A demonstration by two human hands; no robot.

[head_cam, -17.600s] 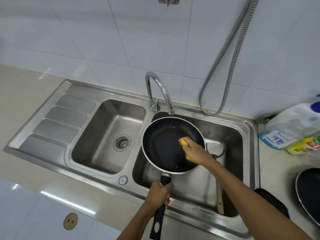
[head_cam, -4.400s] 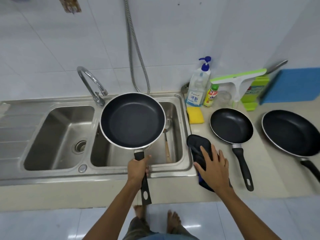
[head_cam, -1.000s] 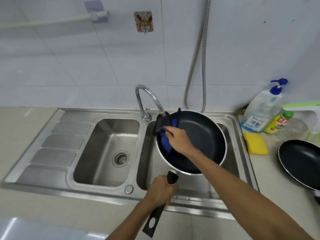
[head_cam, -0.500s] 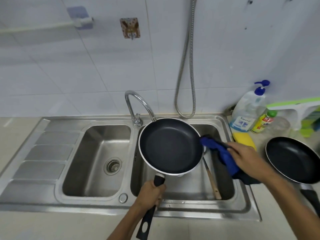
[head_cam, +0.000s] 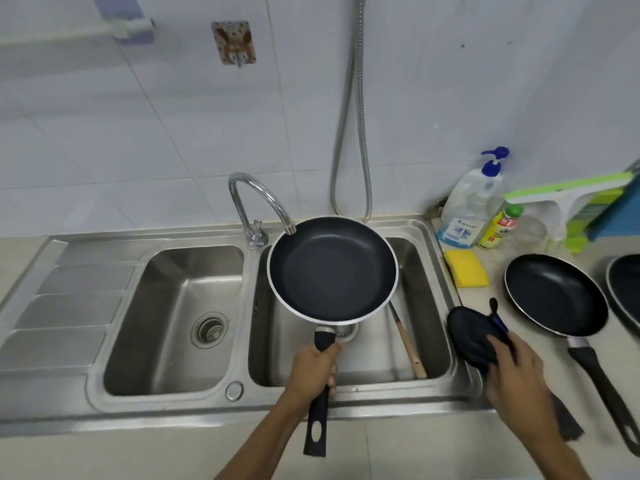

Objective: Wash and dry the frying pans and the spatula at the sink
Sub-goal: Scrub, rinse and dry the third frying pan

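2 hands in view. Left hand (head_cam: 313,370) is wrapped tight round the black handle of the dark non-stick frying pan with the pale rim (head_cam: 332,270), held level above the right basin of the stainless steel double sink (head_cam: 446,401). Pan's long axis runs from the grip straight away from the person, bowl at the far end, its far rim just under the chrome tap spout (head_cam: 263,199).

Right hand (head_cam: 517,379) rests on the counter just right of the sink, fingers pressed flat on a dark blue padded drying cloth (head_cam: 472,337); motion blur, so I cannot tell whether it grips the cloth or only presses it.

Spatula with the wooden handle (head_cam: 408,346) lies in the right basin, below and right of the held pan, handle end toward the near right corner, head hidden under the pan. It lies between the 2 hands, nearer the right.

2 more black frying pans sit on the counter to the right: 1 whole (head_cam: 556,294), 1 cut by the frame edge (head_cam: 625,284). Yellow sponge (head_cam: 465,273) beside the basin.

Judgement: held pan looks dry; setting it down likely follows, then the spatula, reached most easily by the right hand.
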